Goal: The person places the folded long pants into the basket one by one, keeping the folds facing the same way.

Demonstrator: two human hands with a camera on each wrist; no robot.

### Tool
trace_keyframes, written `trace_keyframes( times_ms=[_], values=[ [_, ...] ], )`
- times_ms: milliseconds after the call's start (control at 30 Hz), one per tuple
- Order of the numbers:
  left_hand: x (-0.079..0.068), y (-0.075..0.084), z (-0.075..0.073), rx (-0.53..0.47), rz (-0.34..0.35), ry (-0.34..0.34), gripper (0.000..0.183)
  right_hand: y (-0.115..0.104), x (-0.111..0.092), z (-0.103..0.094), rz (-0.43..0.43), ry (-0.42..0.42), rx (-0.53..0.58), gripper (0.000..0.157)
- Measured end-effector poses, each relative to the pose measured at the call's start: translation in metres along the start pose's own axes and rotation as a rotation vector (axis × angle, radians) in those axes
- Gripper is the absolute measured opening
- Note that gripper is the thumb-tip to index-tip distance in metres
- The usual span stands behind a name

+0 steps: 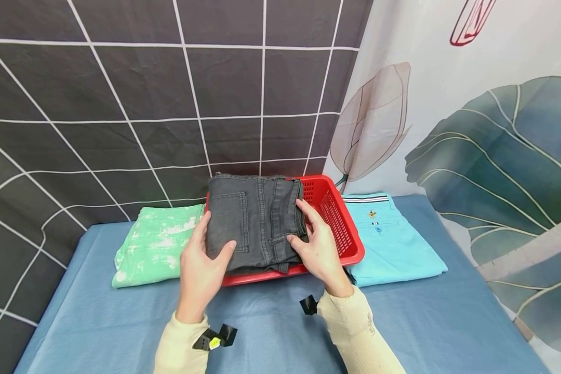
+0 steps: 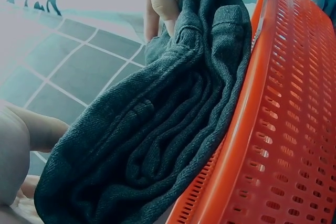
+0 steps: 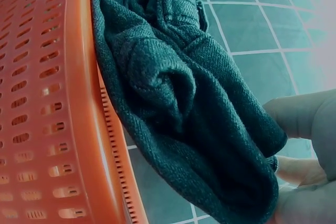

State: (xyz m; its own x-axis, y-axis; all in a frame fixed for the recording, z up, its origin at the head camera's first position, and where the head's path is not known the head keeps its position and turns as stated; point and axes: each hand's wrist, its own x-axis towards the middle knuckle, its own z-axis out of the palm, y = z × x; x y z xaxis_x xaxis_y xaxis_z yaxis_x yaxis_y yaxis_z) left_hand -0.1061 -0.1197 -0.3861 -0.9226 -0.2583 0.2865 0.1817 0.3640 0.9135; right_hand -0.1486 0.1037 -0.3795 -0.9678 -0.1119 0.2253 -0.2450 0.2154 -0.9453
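Observation:
A folded pair of dark grey jeans (image 1: 231,223) lies over the red perforated basket (image 1: 338,221), back pocket facing up. My left hand (image 1: 202,267) grips its left side, with the thumb on top near the pocket. On the right edge, my right hand (image 1: 320,248) holds the folded bundle, thumb and fingers spread along it. The left wrist view shows the rolled layers of the jeans (image 2: 142,140) resting along the basket rim (image 2: 247,129). In the right wrist view, my right fingers (image 3: 294,116) are at the far end of the fold.
Folded green-and-white tie-dyed cloth (image 1: 156,246) lies left of the basket. To its right is a folded light blue garment (image 1: 392,249) with a striped waistband and a button. All stand on a blue-covered table (image 1: 271,322), backed by a dark grid-patterned cloth (image 1: 145,93) and a leaf-printed curtain (image 1: 486,156).

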Motion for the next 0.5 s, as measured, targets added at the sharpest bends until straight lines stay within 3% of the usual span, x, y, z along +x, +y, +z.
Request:
trace_keyframes(
  times_ms=[267,500],
  values=[
    [0.0025,-0.0021,0.0052,-0.034,0.049,0.002,0.072,0.0011,0.0017,-0.0019,-0.016,0.031,-0.078,0.072],
    [0.0050,-0.0047,0.0090,0.026,0.024,-0.007,0.072,0.0034,0.0026,-0.0016,-0.014,0.048,-0.109,0.071]
  ],
)
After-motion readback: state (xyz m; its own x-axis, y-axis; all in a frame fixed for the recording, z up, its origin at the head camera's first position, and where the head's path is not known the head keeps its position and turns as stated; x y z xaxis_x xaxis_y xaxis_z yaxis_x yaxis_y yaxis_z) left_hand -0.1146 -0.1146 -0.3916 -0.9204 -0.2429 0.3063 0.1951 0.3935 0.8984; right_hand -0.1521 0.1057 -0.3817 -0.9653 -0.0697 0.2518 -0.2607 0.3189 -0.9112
